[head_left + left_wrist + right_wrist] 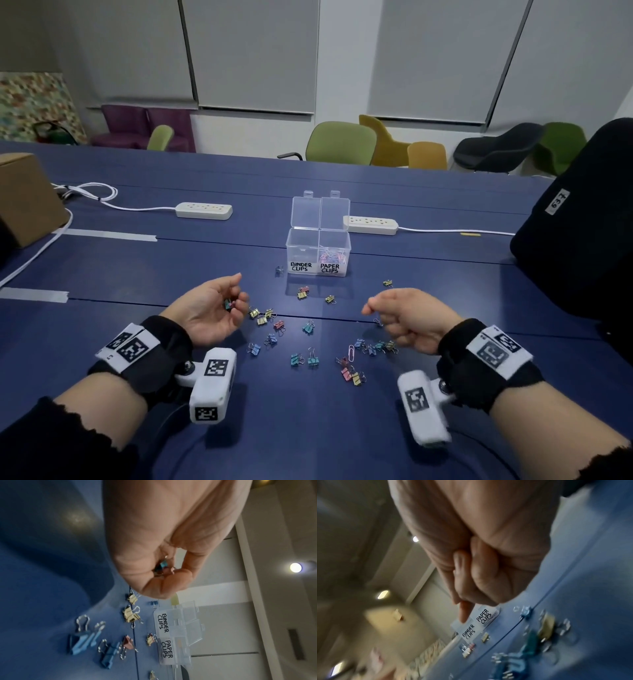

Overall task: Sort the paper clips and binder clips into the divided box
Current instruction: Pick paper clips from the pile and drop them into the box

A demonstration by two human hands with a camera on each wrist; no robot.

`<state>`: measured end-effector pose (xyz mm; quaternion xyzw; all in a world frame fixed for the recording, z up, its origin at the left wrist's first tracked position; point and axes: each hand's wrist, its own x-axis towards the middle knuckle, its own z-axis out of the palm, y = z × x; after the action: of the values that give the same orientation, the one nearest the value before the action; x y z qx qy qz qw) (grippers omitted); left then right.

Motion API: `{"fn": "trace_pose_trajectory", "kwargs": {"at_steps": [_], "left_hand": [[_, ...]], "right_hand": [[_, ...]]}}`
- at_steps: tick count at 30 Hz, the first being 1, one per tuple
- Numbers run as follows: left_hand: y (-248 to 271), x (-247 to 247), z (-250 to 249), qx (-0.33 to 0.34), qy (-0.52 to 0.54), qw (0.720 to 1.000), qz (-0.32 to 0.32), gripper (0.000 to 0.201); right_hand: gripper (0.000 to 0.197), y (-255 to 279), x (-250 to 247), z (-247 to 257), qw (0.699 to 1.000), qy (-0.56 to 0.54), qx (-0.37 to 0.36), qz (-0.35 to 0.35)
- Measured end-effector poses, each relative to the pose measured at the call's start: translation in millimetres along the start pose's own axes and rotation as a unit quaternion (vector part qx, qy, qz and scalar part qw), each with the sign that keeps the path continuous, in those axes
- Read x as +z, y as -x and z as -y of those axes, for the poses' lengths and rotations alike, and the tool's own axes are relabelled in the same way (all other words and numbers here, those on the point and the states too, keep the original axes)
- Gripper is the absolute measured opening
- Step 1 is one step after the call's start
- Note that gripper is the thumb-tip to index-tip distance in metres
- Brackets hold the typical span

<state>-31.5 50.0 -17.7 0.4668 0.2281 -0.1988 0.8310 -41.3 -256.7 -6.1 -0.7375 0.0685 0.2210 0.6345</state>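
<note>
Blue tabletop (pixel 411 212) inspected, carrying all items. Divided box (pixel 318 253) found mid-tabletop, lid up, standing toward the far edge from both hands; paper clips (pixel 330 257) noted in its right compartment, left compartment marked BINDER CLIPS apparently bare. Left hand (pixel 209 313) held palm-up, grip cupped round a few binder clips (pixel 228 304), box lying ahead and rightward. Right hand (pixel 407 317) curled; contents not determinable. Loose binder clips (pixel 310 327) scattered between hands; one stray paper clip (pixel 351 353) near the right hand, judged nearer.
</note>
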Motion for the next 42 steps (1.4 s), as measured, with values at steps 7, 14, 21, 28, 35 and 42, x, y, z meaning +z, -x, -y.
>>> {"fn": "trace_pose_trajectory", "kwargs": {"at_steps": [7, 14, 21, 28, 35, 42], "left_hand": [[7.9, 9.3, -3.6, 0.057, -0.266, 0.962, -0.024, 0.041], [11.0, 24.1, -6.0, 0.057, -0.459, 0.887, -0.01, 0.043], [5.2, 23.3, -4.8, 0.049, -0.502, 0.864, -0.001, 0.039], [-0.2, 24.9, -11.2, 0.035, -0.498, 0.866, 0.036, 0.034], [-24.3, 41.2, -26.6, 0.066, -0.461, 0.884, -0.035, 0.027], [-63.3, 64.7, -40.3, 0.124, -0.711, 0.678, -0.143, 0.033]], "right_hand": [[0.033, 32.0, 10.8, 13.8, 0.844, 0.526, -0.077, 0.08], [0.046, 24.6, 20.2, 2.5, 0.771, 0.619, -0.083, 0.125], [0.047, -1.7, 38.1, 16.1, 0.679, 0.726, -0.062, 0.09], [0.05, -66.0, 24.3, 30.4, 0.622, 0.782, 0.028, 0.021], [0.032, -80.8, -11.4, 43.4, 0.726, 0.676, -0.024, -0.121], [0.031, -85.9, -24.4, 51.3, 0.729, 0.666, 0.062, -0.144]]}}
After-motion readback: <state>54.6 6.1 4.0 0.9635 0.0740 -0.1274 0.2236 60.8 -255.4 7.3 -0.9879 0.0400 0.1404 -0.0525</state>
